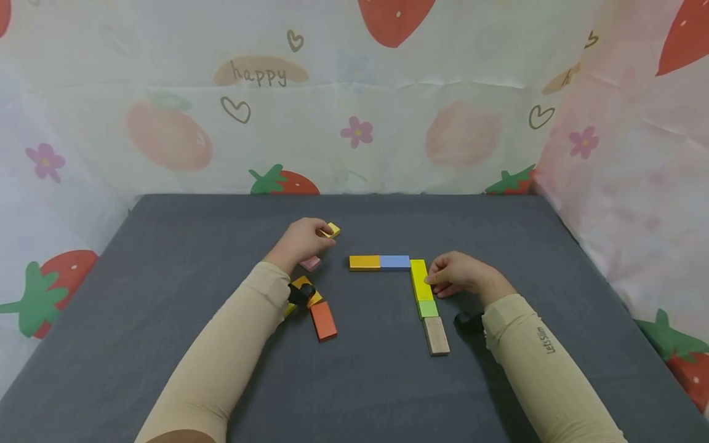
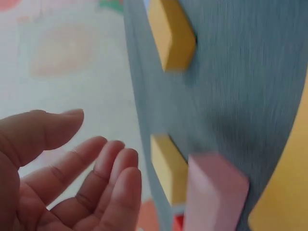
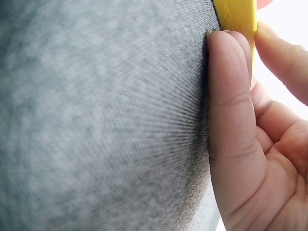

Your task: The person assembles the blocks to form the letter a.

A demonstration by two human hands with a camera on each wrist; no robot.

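My left hand (image 1: pixel 303 241) hovers by a pale yellow block (image 1: pixel 333 230) at the back of the table. In the left wrist view, a gap separates its thumb from its fingers (image 2: pixel 124 192), with nothing between them. Just below that hand lies a pink block (image 1: pixel 311 264). My right hand (image 1: pixel 462 274) rests low beside the bright yellow block (image 1: pixel 421 280), fingertips touching its right side. In the right wrist view, digits meet this yellow block (image 3: pixel 238 18) at its edges. Below it, a green block (image 1: pixel 427 309) and a beige wooden block (image 1: pixel 436 336) continue the line.
An orange-yellow block (image 1: pixel 364 263) and a blue block (image 1: pixel 395 263) form a row leading to the bright yellow one. Near the left wrist lie an orange-red block (image 1: pixel 324 321) and a golden block (image 1: pixel 316 299), partly covered. A printed curtain (image 1: pixel 388 74) stands behind the dark table (image 1: pixel 376 394).
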